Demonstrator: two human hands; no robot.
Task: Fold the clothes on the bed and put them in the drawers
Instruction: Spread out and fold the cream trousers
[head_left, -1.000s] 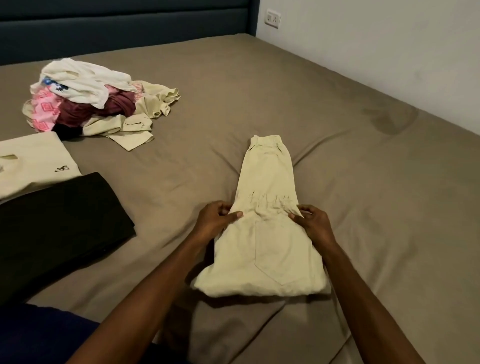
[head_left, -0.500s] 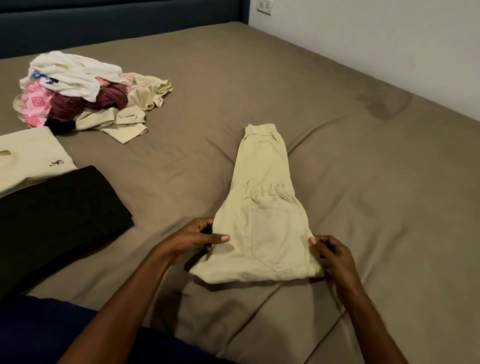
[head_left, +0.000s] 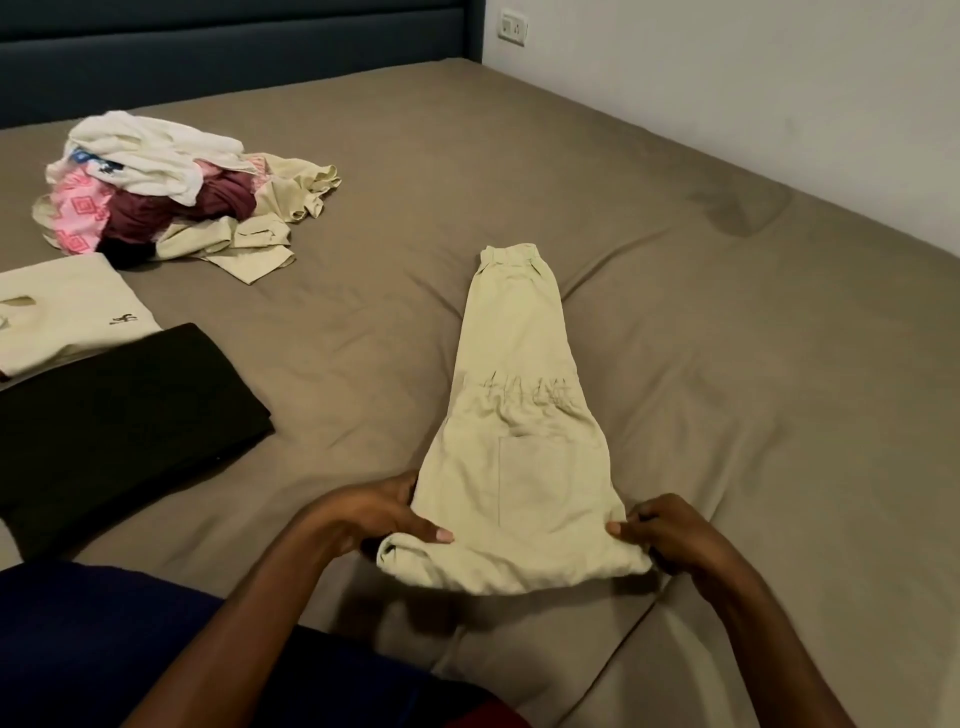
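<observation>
Cream trousers (head_left: 519, 415) lie folded lengthwise on the bed (head_left: 727, 364), narrow end pointing away from me, a back pocket facing up. My left hand (head_left: 374, 514) pinches the near left corner, thumb on top and fingers underneath. At the near right corner, my right hand (head_left: 660, 530) grips the cloth the same way. The near edge is lifted slightly and curls off the sheet. A heap of unfolded clothes (head_left: 166, 192), white, pink, maroon and cream, sits at the far left.
A folded black garment (head_left: 114, 426) and a folded cream top (head_left: 67, 312) lie at the left. The dark headboard (head_left: 234, 47) runs along the back, a white wall (head_left: 779, 104) with a socket along the right. No drawers are in view.
Both hands slid down from the middle of the trousers to the near corners and took hold. The near edge has lifted off the sheet.
</observation>
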